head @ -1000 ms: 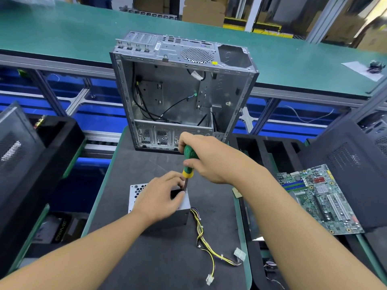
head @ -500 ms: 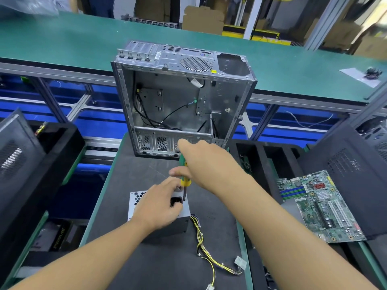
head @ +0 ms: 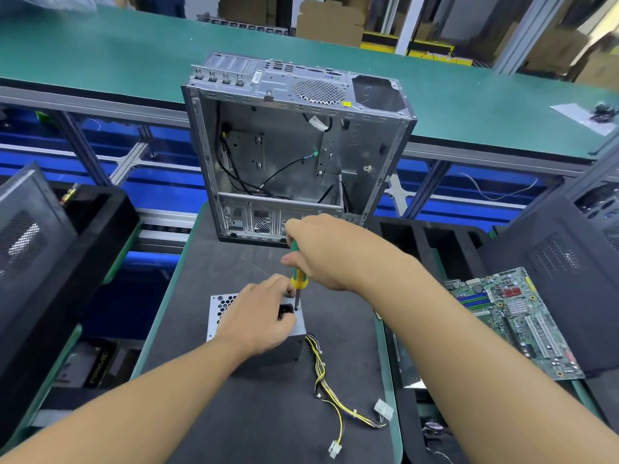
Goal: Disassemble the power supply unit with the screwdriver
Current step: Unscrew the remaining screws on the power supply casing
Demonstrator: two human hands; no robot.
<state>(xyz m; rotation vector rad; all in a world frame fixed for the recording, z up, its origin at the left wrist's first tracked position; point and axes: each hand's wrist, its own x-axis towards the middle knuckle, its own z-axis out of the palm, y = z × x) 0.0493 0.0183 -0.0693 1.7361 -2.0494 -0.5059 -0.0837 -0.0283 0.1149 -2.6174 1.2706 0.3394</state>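
Note:
A grey metal power supply unit [head: 222,308] with a perforated top stands on the dark mat [head: 268,413], its yellow and black cable bundle [head: 330,386] trailing to the right. My left hand [head: 259,316] rests over the unit's top, fingers curled around its right end near the black socket. My right hand [head: 330,254] grips the green and yellow screwdriver [head: 298,274] upright, with the tip set down on the unit's top right corner beside my left fingers.
An open, gutted computer case [head: 294,152] stands upright just behind the hands. A green motherboard [head: 516,321] lies to the right on black trays. Black case panels [head: 31,249] lean at both sides. A green conveyor [head: 100,51] runs across the back.
My right hand has shifted slightly on the screwdriver handle, which stays on the same corner of the unit. The camera has tilted a little. My left hand has kept its place.

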